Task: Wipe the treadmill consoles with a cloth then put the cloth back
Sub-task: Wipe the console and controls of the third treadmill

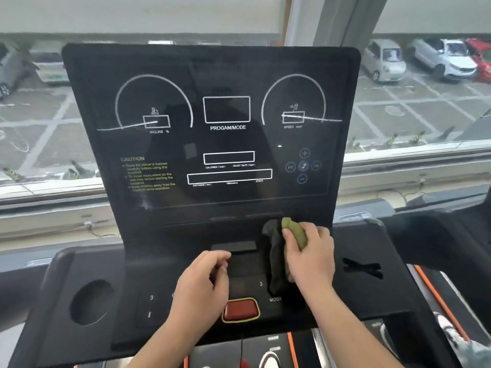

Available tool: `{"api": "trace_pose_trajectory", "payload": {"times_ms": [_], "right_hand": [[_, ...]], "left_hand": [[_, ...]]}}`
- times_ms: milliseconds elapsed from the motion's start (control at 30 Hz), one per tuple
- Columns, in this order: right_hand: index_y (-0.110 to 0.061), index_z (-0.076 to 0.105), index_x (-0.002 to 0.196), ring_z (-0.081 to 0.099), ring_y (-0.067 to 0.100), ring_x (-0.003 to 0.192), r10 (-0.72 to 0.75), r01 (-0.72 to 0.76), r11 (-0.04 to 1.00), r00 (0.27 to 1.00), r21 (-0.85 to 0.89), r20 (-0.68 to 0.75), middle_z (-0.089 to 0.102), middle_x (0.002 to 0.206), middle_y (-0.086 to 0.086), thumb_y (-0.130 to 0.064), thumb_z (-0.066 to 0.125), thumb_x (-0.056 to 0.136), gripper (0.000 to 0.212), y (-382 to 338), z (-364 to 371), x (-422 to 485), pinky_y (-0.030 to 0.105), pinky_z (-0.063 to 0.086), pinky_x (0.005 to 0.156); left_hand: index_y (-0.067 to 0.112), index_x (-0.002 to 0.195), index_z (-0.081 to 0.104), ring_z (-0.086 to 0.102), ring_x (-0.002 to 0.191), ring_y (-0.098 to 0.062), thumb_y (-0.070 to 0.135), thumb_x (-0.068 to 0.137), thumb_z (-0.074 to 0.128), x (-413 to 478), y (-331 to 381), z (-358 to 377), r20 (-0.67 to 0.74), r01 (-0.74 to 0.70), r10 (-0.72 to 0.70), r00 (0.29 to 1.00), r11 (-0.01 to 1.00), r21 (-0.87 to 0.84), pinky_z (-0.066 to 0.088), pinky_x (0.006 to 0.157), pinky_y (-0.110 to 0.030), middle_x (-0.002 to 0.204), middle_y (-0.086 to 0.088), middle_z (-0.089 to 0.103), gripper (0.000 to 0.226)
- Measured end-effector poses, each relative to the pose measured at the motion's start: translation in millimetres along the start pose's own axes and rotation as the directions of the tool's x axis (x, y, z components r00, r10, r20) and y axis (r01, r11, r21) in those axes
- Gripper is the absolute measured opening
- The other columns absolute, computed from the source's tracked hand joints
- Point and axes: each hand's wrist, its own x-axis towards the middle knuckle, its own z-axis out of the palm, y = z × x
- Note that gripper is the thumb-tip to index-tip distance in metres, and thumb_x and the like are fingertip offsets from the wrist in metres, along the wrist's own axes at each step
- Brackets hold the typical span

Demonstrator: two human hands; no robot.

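A black treadmill console (164, 160) with white dial markings fills the middle of the view. My right hand (309, 254) grips a bunched cloth (276, 251), dark grey with an olive-green edge, and holds it against the lower control panel just below the screen, right of centre. My left hand (203, 282) hovers over the panel's middle with loosely curled fingers that hold nothing, just above the red stop button (240, 309).
A round cup holder (91, 302) sits in the console tray at the left. A black clip (362, 266) lies in the right tray. Behind the console is a window sill (53, 208), with parked cars outside. Orange-trimmed treadmill parts (435, 296) show at the lower right.
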Motion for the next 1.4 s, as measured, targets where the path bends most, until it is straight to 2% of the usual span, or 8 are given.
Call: {"api": "trace_pose_trajectory", "payload": {"times_ms": [133, 333, 833, 1033, 1100, 1200, 1300, 1400], "right_hand": [[-0.013, 0.073, 0.094, 0.056, 0.030, 0.089, -0.322, 0.306, 0.940, 0.942, -0.149, -0.095, 0.059, 0.099, 0.007, -0.024, 0.082, 0.086, 0.016, -14, 10, 11, 0.034, 0.044, 0.068], [-0.016, 0.076, 0.085, 0.055, 0.028, 0.083, -0.684, 0.673, 0.701, 0.728, -0.236, 0.041, 0.058, 0.089, 0.003, -0.027, 0.083, 0.085, 0.013, -37, 25, 7, 0.041, 0.047, 0.066], [-0.020, 0.071, 0.067, 0.058, 0.025, 0.074, -0.735, 0.803, 0.544, 0.597, -0.245, 0.323, 0.057, 0.078, 0.000, -0.038, 0.092, 0.069, 0.028, -205, 140, -109, 0.036, 0.048, 0.060], [-0.024, 0.071, 0.070, 0.060, 0.023, 0.073, -0.740, 0.841, 0.502, 0.538, -0.200, 0.403, 0.059, 0.079, -0.001, -0.050, 0.086, 0.071, 0.030, -214, 163, -138, 0.035, 0.050, 0.058], [-0.027, 0.070, 0.078, 0.060, 0.021, 0.075, -0.725, 0.824, 0.534, 0.563, -0.191, 0.397, 0.057, 0.083, -0.004, -0.058, 0.064, 0.083, 0.032, -194, 156, -129, 0.033, 0.049, 0.055], [-0.028, 0.065, 0.090, 0.059, 0.020, 0.088, -0.551, 0.687, 0.697, 0.695, -0.203, 0.461, 0.054, 0.091, -0.007, -0.061, 0.050, 0.094, 0.036, -173, 132, -115, 0.033, 0.045, 0.060], [-0.026, 0.059, 0.084, 0.062, 0.017, 0.084, -0.202, 0.251, 0.968, 0.821, -0.020, 0.534, 0.061, 0.088, -0.008, -0.059, 0.055, 0.097, 0.035, -184, 112, -102, 0.037, 0.053, 0.070], [-0.017, 0.062, 0.074, 0.066, 0.019, 0.070, -0.048, -0.079, 0.970, 0.863, 0.228, 0.503, 0.068, 0.071, -0.002, -0.053, 0.065, 0.094, 0.041, -200, 90, -91, 0.042, 0.059, 0.070]], "left_hand": [[0.026, 0.108, 0.073, 0.067, 0.087, -0.004, -0.002, 0.090, 0.070, -5, -19, -26, -0.077, 0.008, -0.006, 0.997, 1.000, 0.024, 0.052, 0.073, -0.020, 0.092, 0.021, 0.067, 0.033], [0.023, 0.105, 0.073, 0.066, 0.086, -0.004, -0.007, 0.087, 0.071, -20, -43, -42, -0.149, 0.058, -0.055, 0.987, 0.998, 0.016, 0.050, 0.071, -0.016, 0.090, 0.021, 0.067, 0.036], [0.022, 0.099, 0.076, 0.066, 0.082, -0.002, -0.009, 0.085, 0.072, -50, -99, -127, -0.342, 0.144, -0.135, 0.930, 0.990, 0.001, 0.048, 0.069, -0.012, 0.088, 0.021, 0.067, 0.035], [0.024, 0.095, 0.074, 0.065, 0.086, -0.003, -0.014, 0.083, 0.069, -54, -118, -152, -0.395, 0.184, -0.179, 0.901, 0.983, -0.026, 0.047, 0.073, -0.012, 0.090, 0.018, 0.067, 0.040], [0.028, 0.096, 0.072, 0.065, 0.087, -0.004, -0.009, 0.085, 0.070, -45, -117, -152, -0.357, 0.173, -0.166, 0.919, 0.985, -0.014, 0.049, 0.074, -0.018, 0.092, 0.019, 0.066, 0.039], [0.039, 0.105, 0.067, 0.063, 0.090, -0.006, 0.010, 0.088, 0.075, -33, -107, -143, -0.235, 0.132, -0.137, 0.962, 0.991, -0.036, 0.054, 0.077, -0.027, 0.098, 0.021, 0.063, 0.034], [0.042, 0.133, 0.057, 0.055, 0.123, 0.000, 0.051, 0.086, 0.072, -27, -81, -131, -0.047, 0.089, -0.097, 0.994, 0.986, -0.138, 0.048, 0.100, -0.021, 0.131, 0.028, 0.052, 0.050], [0.044, 0.153, 0.039, 0.025, 0.148, 0.007, 0.074, 0.078, 0.068, -16, -61, -125, -0.001, 0.060, -0.062, 0.998, 0.973, -0.224, 0.028, 0.114, -0.016, 0.157, 0.033, 0.025, 0.086]]}}
